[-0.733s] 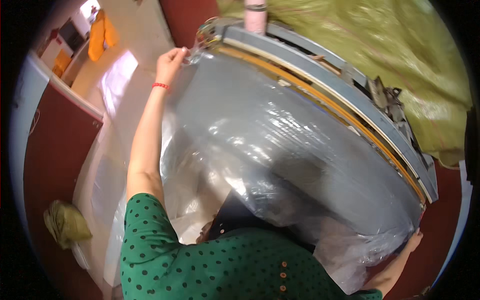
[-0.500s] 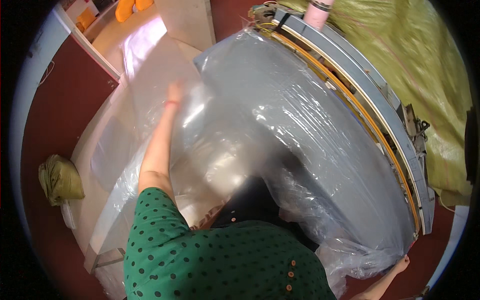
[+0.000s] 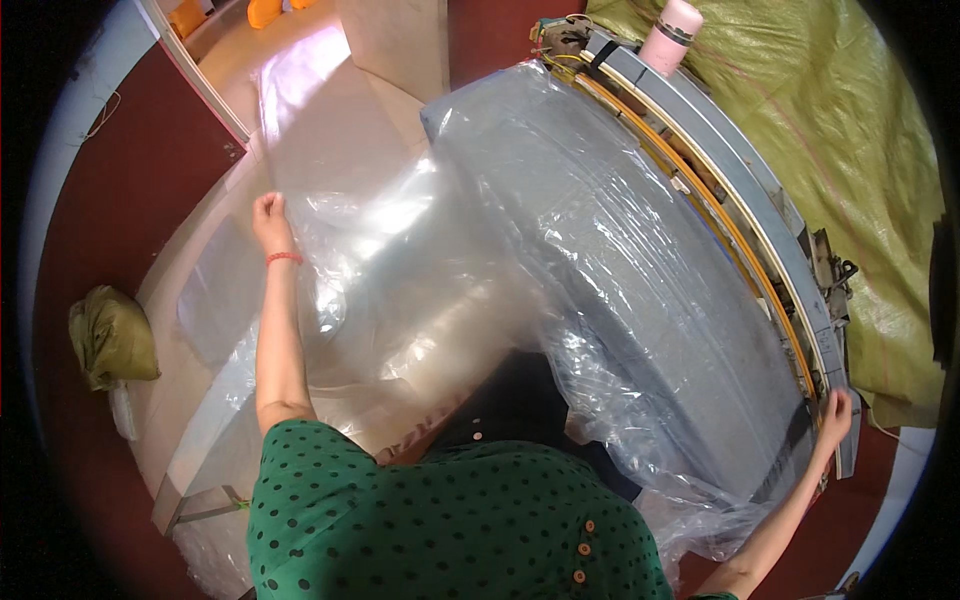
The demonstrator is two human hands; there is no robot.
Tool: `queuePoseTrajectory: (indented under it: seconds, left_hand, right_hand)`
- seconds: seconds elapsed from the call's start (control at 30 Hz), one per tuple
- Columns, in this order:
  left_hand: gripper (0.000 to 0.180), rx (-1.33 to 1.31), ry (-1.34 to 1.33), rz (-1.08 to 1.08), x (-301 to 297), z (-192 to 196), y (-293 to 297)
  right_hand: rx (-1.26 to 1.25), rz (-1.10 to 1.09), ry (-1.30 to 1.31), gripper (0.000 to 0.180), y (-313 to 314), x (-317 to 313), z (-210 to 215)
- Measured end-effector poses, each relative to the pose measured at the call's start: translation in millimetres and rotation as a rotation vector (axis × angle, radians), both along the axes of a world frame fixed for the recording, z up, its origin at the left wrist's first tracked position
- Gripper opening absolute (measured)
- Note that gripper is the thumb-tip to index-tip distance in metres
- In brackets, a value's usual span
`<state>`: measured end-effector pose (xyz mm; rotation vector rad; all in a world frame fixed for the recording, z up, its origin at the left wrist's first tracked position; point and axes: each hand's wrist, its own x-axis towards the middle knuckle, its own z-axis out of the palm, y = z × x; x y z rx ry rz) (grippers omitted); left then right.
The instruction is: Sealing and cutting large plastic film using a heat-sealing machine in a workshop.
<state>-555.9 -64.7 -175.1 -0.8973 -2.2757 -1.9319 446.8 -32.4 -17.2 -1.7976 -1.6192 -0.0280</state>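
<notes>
A large clear plastic sheet (image 3: 400, 270) spreads in front of me, wrinkled and shiny. Its right part lies over a grey-blue table surface (image 3: 560, 130); the left part hangs loosely above the pale floor. Far out to the left, my left hand (image 3: 270, 222), with a red band at the wrist, is closed on the sheet's edge. At the right end of the table, my right hand (image 3: 836, 415) is raised beside the metal rail (image 3: 745, 160), fingers drawn together. Whether plastic is between those fingers I cannot make out.
Yellow-orange tubing (image 3: 720, 215) runs along the rail. A pink bottle (image 3: 671, 38) stands at the rail's far end. Beyond is a green woven tarp (image 3: 800, 130). On the left, a tied olive bag (image 3: 112, 338) sits by the dark red wall (image 3: 130, 200).
My left hand has swung left and slightly nearer, drawing the plastic with it. My right hand has risen from the table's near corner to beside the rail's end.
</notes>
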Motion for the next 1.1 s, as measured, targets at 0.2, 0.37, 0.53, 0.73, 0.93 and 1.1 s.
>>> queuePoseTrajectory:
  seconds: [0.2,0.37,0.53,0.73,0.93,1.1]
  left_hand:
    - [0.004,0.316,0.120,-0.732,167,180,-2]
    - [0.006,0.402,0.152,-1.134,248,235,-9]
    - [0.009,0.222,0.251,-1.258,264,251,-38]
    - [0.011,-0.499,0.474,-1.675,243,256,-37]
    - [0.015,0.154,0.555,-1.088,283,235,-1]
    - [0.011,-0.031,0.481,-1.211,263,248,6]
  right_hand:
    - [-0.255,0.580,0.272,0.014,48,-362,33]
    - [-0.363,1.179,0.438,0.053,26,-529,14]
    - [-0.526,1.099,1.039,0.023,18,-568,18]
    - [-0.370,1.085,1.045,0.014,28,-530,43]
    - [-0.271,1.114,0.885,0.013,13,-541,46]
    - [-0.231,1.090,0.861,0.014,22,-525,26]
